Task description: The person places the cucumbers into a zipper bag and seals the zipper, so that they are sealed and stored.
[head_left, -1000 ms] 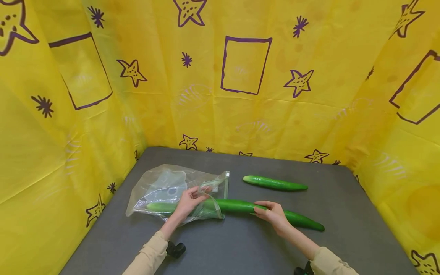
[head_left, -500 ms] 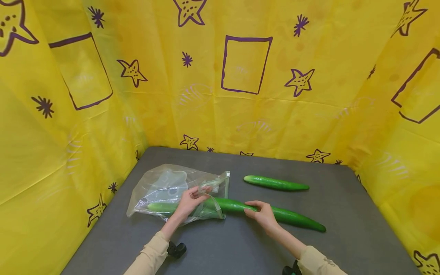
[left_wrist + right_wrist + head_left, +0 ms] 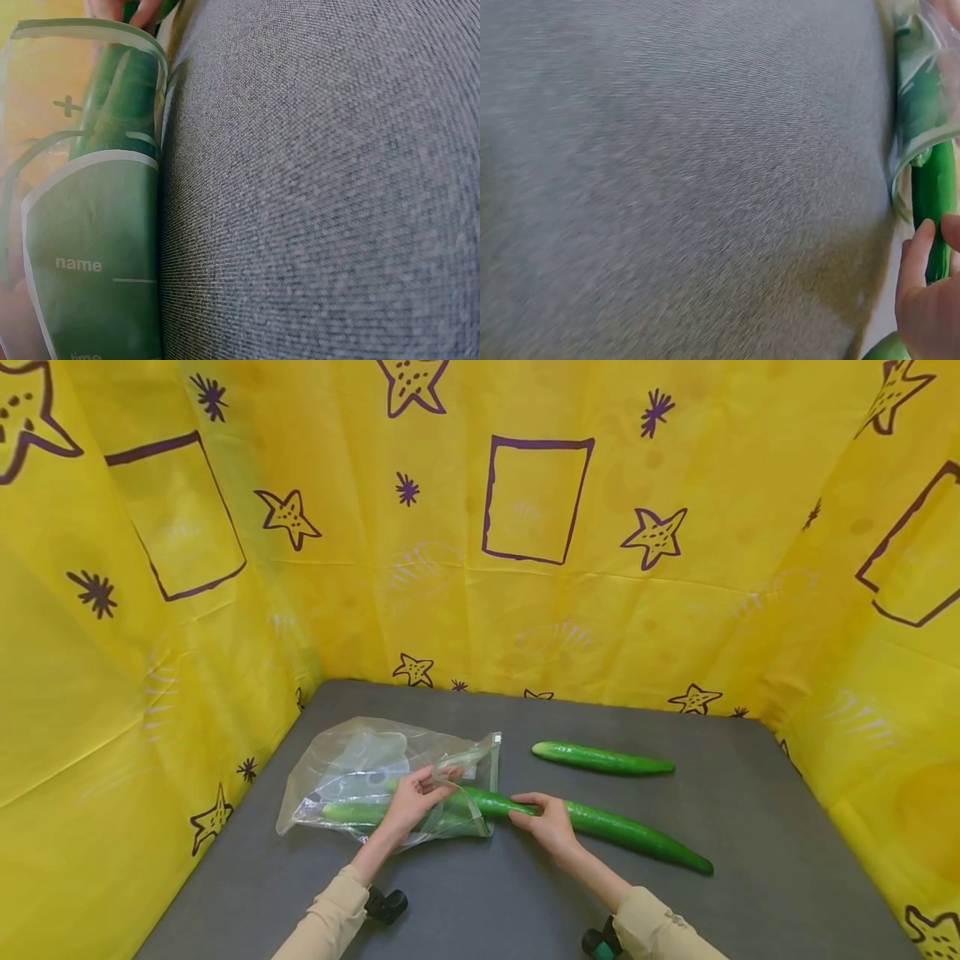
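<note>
I found the held cucumber (image 3: 495,803) partway through the mouth of a clear zip bag (image 3: 367,760), its front end inside and its rear end hidden at my right hand (image 3: 551,825). That hand gripped it, thumb on 1 side and fingers on the other, spread no wider than the body between them. My left hand (image 3: 414,797) pinched the bag near its mouth, fingers bent; the exact contact at the film I could not tell. I assessed the held cucumber as stiff, moderately heavy and likely slippery where the skin shone; it might snap if bent, yet should bear a firm pinch. The sound hold was outside the rim, toward the rear end. I judged the bag light, limp and apt to crumple, best held by its zip strip. The rim crossed the held cucumber near my right fingertips and could snag. Inside, a bagged cucumber (image 3: 356,813) lay alongside, on the near side. On the grey table (image 3: 510,902), 1 right-side cucumber (image 3: 637,835) ran out from behind my right hand, and 1 rear cucumber (image 3: 603,758) lay farther back. Most room ran toward me; a yellow curtain (image 3: 540,610) bounded the back.
</note>
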`<state>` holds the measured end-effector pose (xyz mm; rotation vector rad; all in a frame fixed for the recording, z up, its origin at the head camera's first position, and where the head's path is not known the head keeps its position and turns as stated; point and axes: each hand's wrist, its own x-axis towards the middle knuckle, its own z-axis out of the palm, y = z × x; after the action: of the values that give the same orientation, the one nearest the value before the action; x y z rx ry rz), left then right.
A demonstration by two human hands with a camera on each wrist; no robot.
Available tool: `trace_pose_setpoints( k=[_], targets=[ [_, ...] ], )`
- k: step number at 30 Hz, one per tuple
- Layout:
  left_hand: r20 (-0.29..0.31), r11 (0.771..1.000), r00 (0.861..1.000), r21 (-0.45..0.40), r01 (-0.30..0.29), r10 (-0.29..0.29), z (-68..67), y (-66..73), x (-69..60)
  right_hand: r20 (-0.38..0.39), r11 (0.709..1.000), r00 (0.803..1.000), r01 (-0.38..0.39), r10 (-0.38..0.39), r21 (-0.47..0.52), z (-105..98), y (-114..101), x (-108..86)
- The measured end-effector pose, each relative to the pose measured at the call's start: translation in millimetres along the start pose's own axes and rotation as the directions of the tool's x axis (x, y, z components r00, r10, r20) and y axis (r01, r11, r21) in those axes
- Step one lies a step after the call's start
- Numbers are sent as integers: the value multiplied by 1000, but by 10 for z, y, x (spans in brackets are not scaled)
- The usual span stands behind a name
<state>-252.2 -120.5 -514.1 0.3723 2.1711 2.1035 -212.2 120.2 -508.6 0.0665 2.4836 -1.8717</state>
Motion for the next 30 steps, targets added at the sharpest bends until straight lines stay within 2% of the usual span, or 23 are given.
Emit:
trace_pose_setpoints(
  k=[4,5,14,21,25,30],
  targets=[
    [4,1000,1000,-6,2,-2,15,9,-6,30,1000,999,17,-16,-20,81,11,46],
    [4,1000,1000,-10,-7,7,11,-27,3,41,1000,999,18,-17,-19,98,10,57],
    [11,999,1000,-43,-8,9,-9,-30,9,150,997,987,54,-61,49,233,-3,137],
    [4,1000,1000,-8,-4,4,-22,-20,13,192,992,974,122,-123,18,360,-14,154],
    [8,1000,1000,-3,-5,5,-25,-30,13,215,992,969,129,-126,3,432,-25,158],
    [14,1000,1000,-9,2,-2,-18,-32,9,206,990,971,133,-119,-54,484,-30,187]
  ],
)
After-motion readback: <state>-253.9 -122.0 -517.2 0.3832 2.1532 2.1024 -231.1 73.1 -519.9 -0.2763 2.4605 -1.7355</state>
